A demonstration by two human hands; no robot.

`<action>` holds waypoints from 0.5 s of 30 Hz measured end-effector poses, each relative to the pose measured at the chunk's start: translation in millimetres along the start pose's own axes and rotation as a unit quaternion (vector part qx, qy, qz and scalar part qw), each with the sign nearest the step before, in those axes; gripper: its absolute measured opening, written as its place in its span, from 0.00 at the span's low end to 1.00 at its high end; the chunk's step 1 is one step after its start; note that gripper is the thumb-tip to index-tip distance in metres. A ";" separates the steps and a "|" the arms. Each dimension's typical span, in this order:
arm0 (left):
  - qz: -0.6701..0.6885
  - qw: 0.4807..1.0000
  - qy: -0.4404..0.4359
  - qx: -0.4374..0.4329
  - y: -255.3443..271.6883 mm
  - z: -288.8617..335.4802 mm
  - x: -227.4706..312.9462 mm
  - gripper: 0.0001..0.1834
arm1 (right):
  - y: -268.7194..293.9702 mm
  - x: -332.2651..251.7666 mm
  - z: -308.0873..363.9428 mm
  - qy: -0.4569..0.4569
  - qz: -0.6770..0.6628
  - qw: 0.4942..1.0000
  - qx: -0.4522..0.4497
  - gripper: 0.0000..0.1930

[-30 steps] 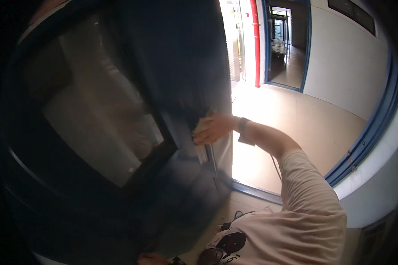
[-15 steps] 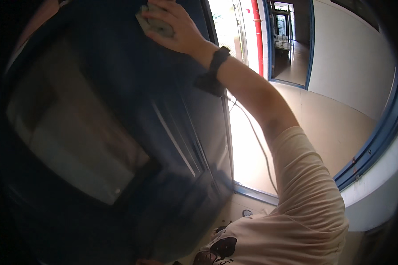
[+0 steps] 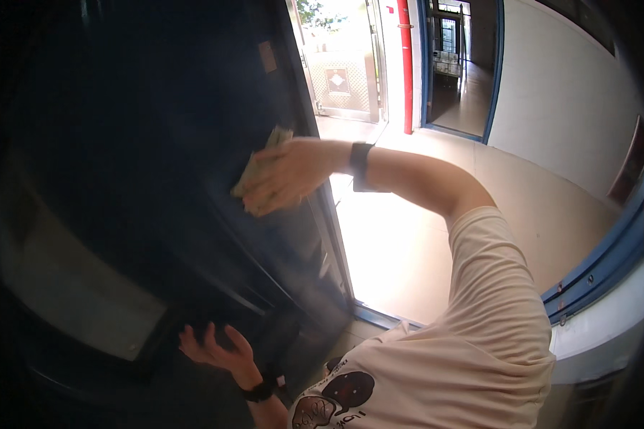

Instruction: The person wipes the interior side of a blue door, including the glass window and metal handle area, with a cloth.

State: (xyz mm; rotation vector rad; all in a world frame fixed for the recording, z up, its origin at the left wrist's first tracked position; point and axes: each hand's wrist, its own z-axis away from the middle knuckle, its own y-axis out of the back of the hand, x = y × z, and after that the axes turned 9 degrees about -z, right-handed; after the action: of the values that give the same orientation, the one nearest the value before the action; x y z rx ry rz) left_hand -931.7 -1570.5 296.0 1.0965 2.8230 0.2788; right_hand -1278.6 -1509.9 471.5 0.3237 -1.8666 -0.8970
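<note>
My right hand [image 3: 286, 175] presses a folded pale greenish cloth [image 3: 254, 168] flat on the dark blue door [image 3: 157, 107], close to its edge. The fingers lie over the cloth and hide part of it. A dark band [image 3: 361, 166] circles the right wrist. Lower down, my left hand [image 3: 217, 348] is raised near the door with its fingers spread and nothing in them. It also wears a dark wristband [image 3: 257, 392]. A greyish window panel [image 3: 71, 286] is set in the door at the left.
Past the door's edge, bright light falls on a tiled floor [image 3: 401, 250]. Farther off are a metal gate [image 3: 343, 79], a red pipe [image 3: 406, 64] and a blue-framed doorway [image 3: 495, 71]. A white wall [image 3: 558, 93] and a blue frame [image 3: 594, 261] stand at the right.
My right hand has moved down the door with the cloth, from near the top of the view to mid-height. My left hand has risen into view at the lower left.
</note>
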 end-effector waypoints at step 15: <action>-0.210 0.969 0.069 0.109 -56.9 -47.8 36.6 0.29 | 34.4 66.0 -64.6 -0.273 0.064 0.832 0.478 0.27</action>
State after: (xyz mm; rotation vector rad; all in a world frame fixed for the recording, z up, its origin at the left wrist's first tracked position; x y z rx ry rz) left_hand -1003.7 -1593.3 330.0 0.4918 3.1744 0.0059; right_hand -1247.5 -1552.6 554.7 0.5673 -2.7491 0.1591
